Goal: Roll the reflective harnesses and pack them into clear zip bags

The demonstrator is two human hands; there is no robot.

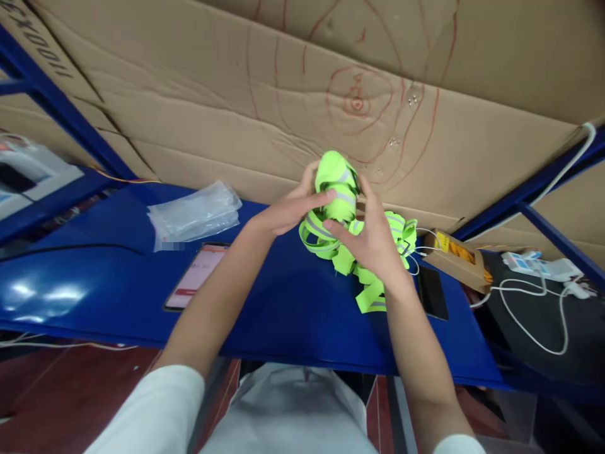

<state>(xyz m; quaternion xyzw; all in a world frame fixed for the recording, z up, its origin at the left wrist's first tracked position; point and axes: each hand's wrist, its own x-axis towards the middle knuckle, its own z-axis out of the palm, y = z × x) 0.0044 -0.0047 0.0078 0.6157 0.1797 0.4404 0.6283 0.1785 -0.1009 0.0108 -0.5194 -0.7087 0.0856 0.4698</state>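
Between my two hands is a rolled-up bundle of neon yellow-green reflective strap [336,180], raised over the blue table. My left hand [299,200] grips its left side, with the thumb lying across the front. On the right, my right hand [371,236] closes round the bundle, its thumb near the lower edge and its fingers behind. Below and behind the hands, a loose heap of the same reflective straps [371,295] lies on the table, partly covered by my right hand. Grey reflective stripes run along the bands.
Clear plastic bags [196,214] lie at the left, above a phone with a lit screen [201,277]. A dark phone [432,293] and an open cardboard box [456,258] are at the right, near white cables and a power strip [543,268]. Cardboard [198,94] walls the back.
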